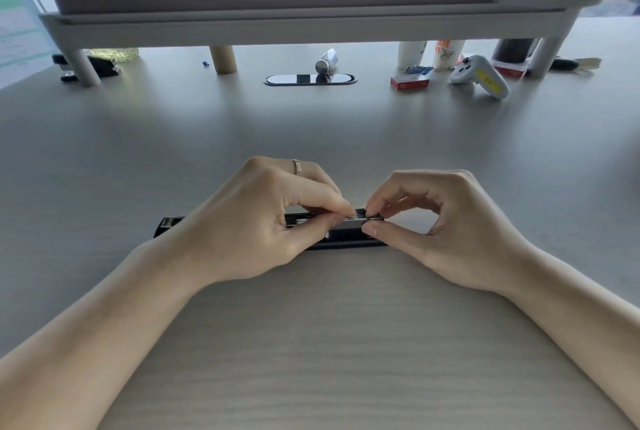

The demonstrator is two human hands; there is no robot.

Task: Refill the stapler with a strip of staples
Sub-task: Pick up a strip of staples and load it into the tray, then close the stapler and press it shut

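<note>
A black stapler [341, 239] lies flat and opened out on the desk, running left to right, with its far left end [168, 223] showing past my left wrist. A short silver staple strip [358, 218] sits over the stapler's metal channel. My left hand [256, 221] pinches the strip's left end between thumb and forefinger. My right hand [440, 225] pinches its right end the same way. My left hand covers the stapler's middle.
A red staple box [409, 82] lies at the back right beside a white game controller [481, 76] and two cups [429, 53]. A cable grommet [310, 79] and a small tube [326, 60] sit centre back under a monitor riser [311, 26]. Another black stapler [91, 67] lies back left.
</note>
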